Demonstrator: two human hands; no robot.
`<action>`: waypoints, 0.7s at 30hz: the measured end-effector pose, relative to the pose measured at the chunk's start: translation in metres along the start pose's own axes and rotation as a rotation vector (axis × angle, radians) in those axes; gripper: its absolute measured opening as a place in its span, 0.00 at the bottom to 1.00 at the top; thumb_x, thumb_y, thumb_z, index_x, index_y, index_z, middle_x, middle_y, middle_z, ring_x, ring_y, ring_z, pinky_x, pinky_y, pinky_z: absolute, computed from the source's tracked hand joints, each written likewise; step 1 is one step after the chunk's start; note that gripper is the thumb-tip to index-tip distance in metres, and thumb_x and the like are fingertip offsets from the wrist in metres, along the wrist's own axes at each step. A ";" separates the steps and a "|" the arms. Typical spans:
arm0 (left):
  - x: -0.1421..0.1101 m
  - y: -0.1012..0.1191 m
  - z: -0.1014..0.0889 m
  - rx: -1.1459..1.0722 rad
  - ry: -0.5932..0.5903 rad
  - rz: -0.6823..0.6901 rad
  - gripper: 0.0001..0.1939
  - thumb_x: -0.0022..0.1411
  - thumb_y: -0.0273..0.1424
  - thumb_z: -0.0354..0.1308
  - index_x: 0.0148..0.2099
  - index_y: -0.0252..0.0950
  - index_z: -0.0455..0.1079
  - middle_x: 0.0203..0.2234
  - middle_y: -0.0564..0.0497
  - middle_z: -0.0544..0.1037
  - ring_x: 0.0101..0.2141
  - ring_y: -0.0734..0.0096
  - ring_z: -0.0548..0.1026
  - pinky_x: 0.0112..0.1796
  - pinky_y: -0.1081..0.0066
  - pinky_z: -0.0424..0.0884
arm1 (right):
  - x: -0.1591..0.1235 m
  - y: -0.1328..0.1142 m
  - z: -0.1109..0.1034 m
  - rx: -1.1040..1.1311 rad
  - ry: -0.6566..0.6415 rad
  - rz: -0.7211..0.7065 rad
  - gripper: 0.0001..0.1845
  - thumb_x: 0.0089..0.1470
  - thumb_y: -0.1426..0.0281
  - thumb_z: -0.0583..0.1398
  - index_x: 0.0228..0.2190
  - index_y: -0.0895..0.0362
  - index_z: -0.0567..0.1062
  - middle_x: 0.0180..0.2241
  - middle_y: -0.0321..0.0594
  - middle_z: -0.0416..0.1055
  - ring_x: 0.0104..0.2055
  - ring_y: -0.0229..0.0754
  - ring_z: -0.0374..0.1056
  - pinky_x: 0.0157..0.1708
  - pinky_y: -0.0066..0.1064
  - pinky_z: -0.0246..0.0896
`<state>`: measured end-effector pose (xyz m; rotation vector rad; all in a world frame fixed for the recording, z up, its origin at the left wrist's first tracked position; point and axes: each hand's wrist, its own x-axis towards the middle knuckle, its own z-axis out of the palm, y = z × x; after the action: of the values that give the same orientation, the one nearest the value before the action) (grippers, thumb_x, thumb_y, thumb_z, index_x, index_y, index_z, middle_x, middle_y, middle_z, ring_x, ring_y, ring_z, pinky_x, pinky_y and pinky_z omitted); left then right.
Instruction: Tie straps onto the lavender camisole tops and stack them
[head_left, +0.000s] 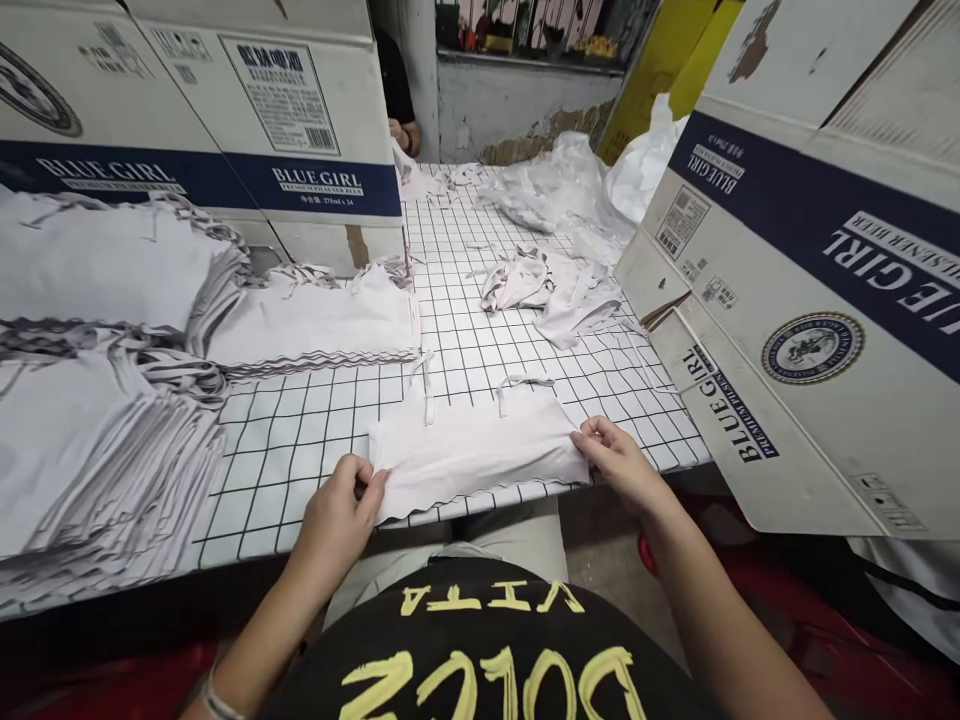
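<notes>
A small pale pink fabric piece (472, 448) with thin straps lies flat at the near edge of the grid-patterned table (480, 300). My left hand (341, 510) pinches its left end, fingers closed on the cloth. My right hand (616, 455) pinches its right end the same way. The two straps point away from me across the table.
Tall stacks of the same fabric pieces (90, 400) fill the left side, with another stack (315, 320) behind. Loose pieces (547, 285) lie mid-table. Blue Girl cardboard boxes stand at left (225, 100) and right (810, 270). Another person's hand (397, 130) shows at the far end.
</notes>
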<state>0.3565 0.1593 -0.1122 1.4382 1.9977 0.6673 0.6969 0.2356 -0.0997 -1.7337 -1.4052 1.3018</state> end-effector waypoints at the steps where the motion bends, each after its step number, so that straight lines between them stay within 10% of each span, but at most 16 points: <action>1: 0.001 0.001 0.000 -0.171 -0.035 -0.038 0.16 0.57 0.45 0.55 0.31 0.40 0.56 0.22 0.56 0.66 0.24 0.70 0.66 0.27 0.71 0.61 | -0.001 0.001 0.001 0.082 -0.032 0.013 0.19 0.48 0.55 0.62 0.32 0.53 0.62 0.21 0.28 0.63 0.20 0.34 0.59 0.20 0.24 0.51; 5: 0.004 0.011 -0.017 -0.672 -0.122 -0.113 0.20 0.49 0.43 0.65 0.33 0.39 0.58 0.20 0.60 0.63 0.20 0.77 0.64 0.23 0.77 0.60 | -0.007 -0.010 -0.003 0.218 -0.206 0.057 0.28 0.41 0.58 0.69 0.38 0.52 0.61 0.21 0.28 0.68 0.21 0.35 0.65 0.20 0.24 0.57; 9: 0.026 0.038 -0.072 -0.744 -0.152 -0.061 0.17 0.47 0.39 0.68 0.34 0.36 0.67 0.22 0.56 0.69 0.22 0.78 0.67 0.23 0.77 0.63 | 0.015 -0.059 -0.017 0.432 -0.260 0.056 0.25 0.42 0.63 0.70 0.39 0.52 0.65 0.25 0.33 0.71 0.23 0.36 0.68 0.20 0.24 0.64; 16: 0.144 0.092 -0.212 -0.323 0.192 0.108 0.13 0.44 0.30 0.70 0.34 0.32 0.76 0.28 0.49 0.77 0.25 0.75 0.70 0.26 0.73 0.66 | 0.136 -0.218 0.008 0.549 -0.353 -0.213 0.08 0.48 0.76 0.65 0.31 0.56 0.72 0.29 0.40 0.71 0.27 0.35 0.68 0.23 0.24 0.71; 21: 0.231 0.085 -0.260 0.170 0.362 0.039 0.09 0.49 0.29 0.66 0.34 0.31 0.77 0.25 0.49 0.77 0.25 0.73 0.71 0.31 0.70 0.68 | 0.194 -0.287 0.075 0.484 -0.327 -0.246 0.05 0.54 0.79 0.62 0.29 0.58 0.72 0.30 0.43 0.72 0.28 0.34 0.69 0.25 0.24 0.72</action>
<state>0.1722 0.3887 0.0910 1.5449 2.3568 0.8410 0.5086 0.4936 0.0541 -1.0330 -1.2804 1.6657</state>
